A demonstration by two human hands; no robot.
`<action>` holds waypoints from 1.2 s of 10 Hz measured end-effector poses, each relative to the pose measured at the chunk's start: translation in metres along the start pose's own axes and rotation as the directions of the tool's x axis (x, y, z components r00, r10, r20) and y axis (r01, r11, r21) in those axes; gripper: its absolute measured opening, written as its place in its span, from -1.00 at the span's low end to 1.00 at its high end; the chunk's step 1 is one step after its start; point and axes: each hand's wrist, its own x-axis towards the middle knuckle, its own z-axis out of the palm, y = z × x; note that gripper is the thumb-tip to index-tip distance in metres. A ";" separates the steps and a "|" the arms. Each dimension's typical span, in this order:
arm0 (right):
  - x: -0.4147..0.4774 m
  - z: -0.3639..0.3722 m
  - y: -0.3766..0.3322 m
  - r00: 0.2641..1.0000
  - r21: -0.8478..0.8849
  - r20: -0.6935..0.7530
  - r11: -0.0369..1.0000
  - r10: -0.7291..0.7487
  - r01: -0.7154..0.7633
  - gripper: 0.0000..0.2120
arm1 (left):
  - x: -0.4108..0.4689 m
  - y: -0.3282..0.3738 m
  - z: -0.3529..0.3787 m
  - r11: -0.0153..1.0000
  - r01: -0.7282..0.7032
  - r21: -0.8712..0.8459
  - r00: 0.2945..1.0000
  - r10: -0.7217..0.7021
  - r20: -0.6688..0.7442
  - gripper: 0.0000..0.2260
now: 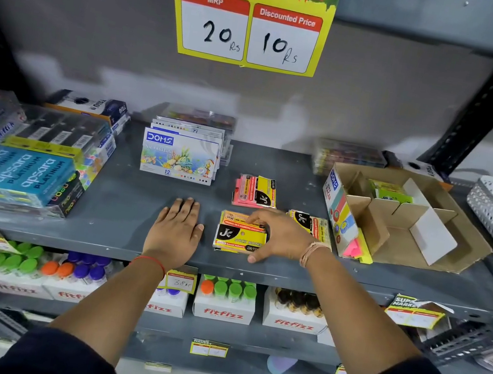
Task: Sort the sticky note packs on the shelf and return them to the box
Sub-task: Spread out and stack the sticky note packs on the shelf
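on the grey shelf, left hand lies flat, right hand grips yellow pack.

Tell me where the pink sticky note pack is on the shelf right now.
In the head view, the pink sticky note pack lies flat mid-shelf, just behind the yellow pack under the right hand, between the DOMS pastel box and the cardboard box.

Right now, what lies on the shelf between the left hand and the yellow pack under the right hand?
Nothing: in the head view, only bare grey shelf separates the flat left hand from the yellow pack that the right hand grips.
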 end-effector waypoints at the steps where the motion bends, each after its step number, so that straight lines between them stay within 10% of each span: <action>1: -0.001 -0.003 0.002 1.000 0.054 -0.007 0.999 0.004 -0.004 -0.31 | 0.001 0.000 0.000 1.000 0.000 0.001 1.000 0.000 0.004 -0.53; 6: 0.005 -0.012 0.009 0.879 0.478 -0.446 0.875 0.170 0.073 -0.80 | 0.000 0.000 0.001 1.000 -0.011 -0.003 1.000 0.011 -0.013 -0.53; 8: 0.005 -0.015 0.009 0.894 0.777 -0.350 0.620 0.281 0.109 -0.84 | 0.001 -0.002 0.001 1.000 -0.017 -0.003 1.000 0.017 -0.011 -0.53; 11: 0.003 -0.014 0.003 0.959 0.841 -0.120 0.540 0.256 -0.038 -0.84 | 0.001 -0.002 0.002 1.000 -0.020 -0.003 1.000 0.020 -0.016 -0.53; 12: 0.003 0.000 -0.002 0.956 0.739 -0.065 0.658 0.286 -0.146 -0.74 | 0.001 -0.002 0.002 1.000 -0.015 -0.016 1.000 0.015 -0.023 -0.53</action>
